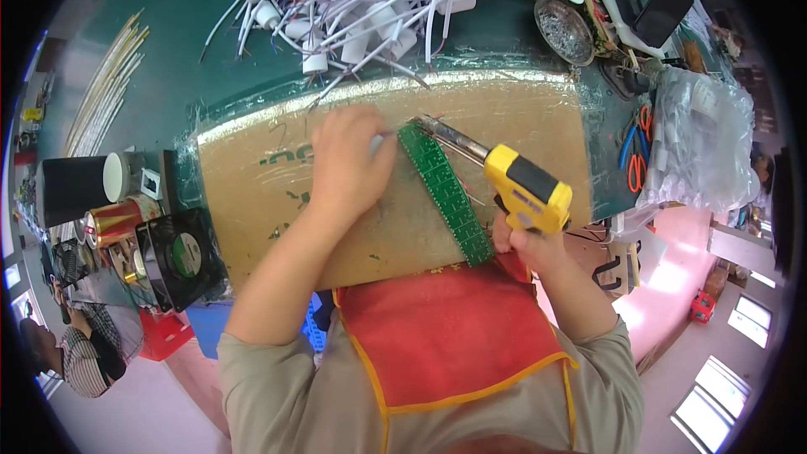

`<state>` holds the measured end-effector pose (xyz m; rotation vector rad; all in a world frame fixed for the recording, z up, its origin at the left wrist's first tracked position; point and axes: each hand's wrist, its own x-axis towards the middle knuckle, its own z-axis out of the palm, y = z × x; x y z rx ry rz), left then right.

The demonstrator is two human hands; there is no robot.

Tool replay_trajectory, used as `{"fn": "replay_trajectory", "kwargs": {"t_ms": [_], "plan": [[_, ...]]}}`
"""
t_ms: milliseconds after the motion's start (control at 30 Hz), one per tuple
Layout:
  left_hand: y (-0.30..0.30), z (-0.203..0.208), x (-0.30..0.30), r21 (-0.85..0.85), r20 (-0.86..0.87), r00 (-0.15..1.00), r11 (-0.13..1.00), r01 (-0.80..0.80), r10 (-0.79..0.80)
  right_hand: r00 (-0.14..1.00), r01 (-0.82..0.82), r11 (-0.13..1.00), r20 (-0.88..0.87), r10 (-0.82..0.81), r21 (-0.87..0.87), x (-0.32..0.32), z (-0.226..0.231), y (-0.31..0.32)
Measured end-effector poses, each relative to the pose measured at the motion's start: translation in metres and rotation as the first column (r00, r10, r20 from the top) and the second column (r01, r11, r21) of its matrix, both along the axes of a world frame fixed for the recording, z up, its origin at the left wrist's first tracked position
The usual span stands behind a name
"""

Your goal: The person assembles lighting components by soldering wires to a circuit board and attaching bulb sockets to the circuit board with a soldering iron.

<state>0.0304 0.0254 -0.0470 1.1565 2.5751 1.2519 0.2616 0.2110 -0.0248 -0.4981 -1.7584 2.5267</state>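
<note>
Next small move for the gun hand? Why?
Probably ease the tip slowly onto the board's far end: the right hand has the gun aimed there, contact is unclear, and the blurred left hand is close beside it.

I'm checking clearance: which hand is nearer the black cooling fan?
Left. The left hand is over the cardboard, right of the cooling fan; the right hand is farther right, past the green circuit board, holding the yellow-and-black soldering gun.
</note>
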Motion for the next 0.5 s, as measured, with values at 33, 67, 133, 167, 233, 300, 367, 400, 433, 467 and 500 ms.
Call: {"fn": "replay_trajectory", "kwargs": {"t_ms": [33, 67, 133, 167, 233, 300, 367, 400, 433, 467, 500], "plan": [[0.0016, 0.0003, -0.0013, -0.004, -0.041, 0.999, 1.000, -0.002, 0.002, 1.000, -0.003, 1.000, 0.006, 0.003, 0.000, -0.0005, -0.0026, 0.0039], [0.0027, -0.0002, -0.0025, -0.008, -0.081, 0.997, 1.000, -0.005, 0.004, 1.000, 0.011, 1.000, 0.014, -0.011, -0.018, -0.0002, -0.0046, 0.0068], [0.0037, -0.0032, -0.0045, 0.003, -0.077, 0.997, 1.000, -0.014, 0.014, 0.999, 0.025, 0.999, 0.021, -0.025, -0.030, -0.0016, -0.0080, 0.0087], [0.0033, -0.0043, -0.0043, 0.014, -0.079, 0.997, 1.000, -0.018, 0.019, 0.999, 0.023, 0.999, 0.027, -0.022, -0.033, -0.0017, -0.0092, 0.0087], [0.0036, -0.0027, -0.0033, 0.005, -0.081, 0.996, 1.000, -0.023, 0.024, 1.000, 0.004, 1.000, 0.030, -0.003, -0.026, -0.0020, -0.0108, 0.0092], [0.0049, -0.0018, -0.0031, -0.002, -0.088, 0.996, 1.000, -0.026, 0.026, 1.000, -0.002, 1.000, 0.028, 0.002, 0.002, -0.0038, -0.0095, 0.0087], [0.0057, -0.0020, -0.0026, -0.012, -0.096, 0.995, 0.999, -0.029, 0.028, 1.000, -0.007, 0.999, 0.024, 0.006, 0.032, -0.0054, -0.0092, 0.0070], [0.0061, -0.0019, -0.0027, -0.013, -0.095, 0.995, 1.000, -0.029, 0.027, 0.998, 0.014, 0.999, 0.063, -0.017, 0.036, -0.0060, -0.0093, 0.0055], [0.0060, -0.0019, -0.0022, -0.012, -0.097, 0.995, 0.999, -0.031, 0.029, 0.994, 0.035, 0.999, 0.103, -0.039, 0.041, -0.0057, -0.0094, 0.0046], [0.0061, -0.0019, -0.0017, -0.011, -0.099, 0.995, 0.999, -0.033, 0.031, 0.994, 0.034, 0.999, 0.105, -0.038, 0.041, -0.0053, -0.0091, 0.0048], [0.0062, -0.0018, -0.0013, -0.011, -0.097, 0.995, 0.999, -0.033, 0.032, 0.991, 0.033, 0.999, 0.126, -0.038, 0.041, -0.0050, -0.0087, 0.0051]]}}
